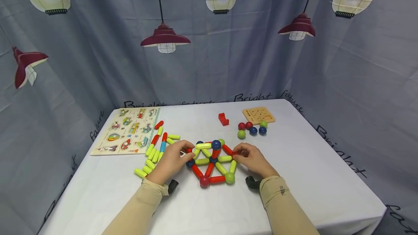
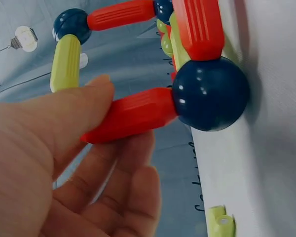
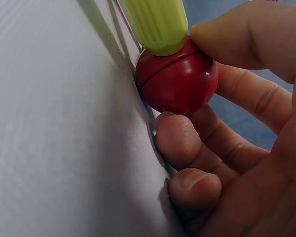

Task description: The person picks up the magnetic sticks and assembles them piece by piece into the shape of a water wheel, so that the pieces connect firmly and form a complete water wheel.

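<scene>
A magnetic rod-and-ball structure lies between the hands, its rods fanning out from a central blue ball. From the centre a red rod rises to a raised blue ball, which carries a sideways yellow-green rod. My left hand pinches a red rod between thumb and fingers; its lower end meets a blue corner ball. The thumb hides whether its upper end touches the yellow-green rod. At the structure's right corner, my right hand holds a red ball joined to a yellow-green rod.
Loose yellow-green and red rods lie on the left beside a picture puzzle board. Several loose balls sit at back right, near a wooden board and a red block. Curtains surround the white table.
</scene>
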Demonstrator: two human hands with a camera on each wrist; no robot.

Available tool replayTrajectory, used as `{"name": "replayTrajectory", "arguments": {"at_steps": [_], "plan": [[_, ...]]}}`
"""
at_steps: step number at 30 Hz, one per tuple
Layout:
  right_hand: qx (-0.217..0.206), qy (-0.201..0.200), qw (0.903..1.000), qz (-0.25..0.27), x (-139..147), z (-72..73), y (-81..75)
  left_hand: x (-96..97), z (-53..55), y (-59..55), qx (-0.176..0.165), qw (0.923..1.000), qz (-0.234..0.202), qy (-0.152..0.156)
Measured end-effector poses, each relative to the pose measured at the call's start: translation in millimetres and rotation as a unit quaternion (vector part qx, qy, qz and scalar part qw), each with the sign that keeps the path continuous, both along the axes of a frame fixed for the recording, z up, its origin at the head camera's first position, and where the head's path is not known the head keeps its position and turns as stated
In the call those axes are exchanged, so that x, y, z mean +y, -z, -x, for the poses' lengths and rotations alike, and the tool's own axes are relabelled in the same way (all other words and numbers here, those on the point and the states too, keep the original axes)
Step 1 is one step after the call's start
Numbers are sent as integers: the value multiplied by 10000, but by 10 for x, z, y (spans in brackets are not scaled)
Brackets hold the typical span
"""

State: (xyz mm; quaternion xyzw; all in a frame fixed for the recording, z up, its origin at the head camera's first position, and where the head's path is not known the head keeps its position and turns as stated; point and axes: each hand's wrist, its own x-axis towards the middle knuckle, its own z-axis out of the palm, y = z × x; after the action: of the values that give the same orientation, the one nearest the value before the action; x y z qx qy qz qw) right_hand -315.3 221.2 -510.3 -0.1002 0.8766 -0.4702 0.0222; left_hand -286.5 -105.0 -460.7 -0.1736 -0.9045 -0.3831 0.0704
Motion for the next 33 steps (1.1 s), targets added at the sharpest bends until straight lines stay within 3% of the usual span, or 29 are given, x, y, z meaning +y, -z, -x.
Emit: {"name": "replayTrajectory", "arguments": {"at_steps": [5, 12, 17, 19, 22, 24, 26, 29, 33], "plan": [[-32, 1, 10000, -14, 7, 7, -17, -8, -14, 21, -8, 9999, -73, 71], [-230, 43, 9997, 28, 30, -38, -66, -65, -1, 93, -952, 9938, 572, 25], [-5, 493, 9986, 178, 58, -26, -89, -56, 29, 71, -994, 9915, 832, -98], [122, 665, 9976, 129, 56, -11, -90, -54, 16, 55, -1208, 9890, 846, 102], [128, 665, 9977, -76, 54, 5, -84, -64, -16, 59, -1498, 9824, 833, 740], [-29, 559, 9983, -171, 56, 5, -80, -76, -27, 82, -1526, 9781, 858, 1129], [-60, 536, 9985, -125, 68, 4, -74, -97, -28, 103, -1456, 9764, 882, 1329], [-198, 489, 9986, 3, 91, -9, -71, -147, -16, 129, -1399, 9780, 876, 1278], [-494, 85, 9987, -68, 111, -19, -87, -201, 9, 169, -1249, 9833, 796, 1058]]}}
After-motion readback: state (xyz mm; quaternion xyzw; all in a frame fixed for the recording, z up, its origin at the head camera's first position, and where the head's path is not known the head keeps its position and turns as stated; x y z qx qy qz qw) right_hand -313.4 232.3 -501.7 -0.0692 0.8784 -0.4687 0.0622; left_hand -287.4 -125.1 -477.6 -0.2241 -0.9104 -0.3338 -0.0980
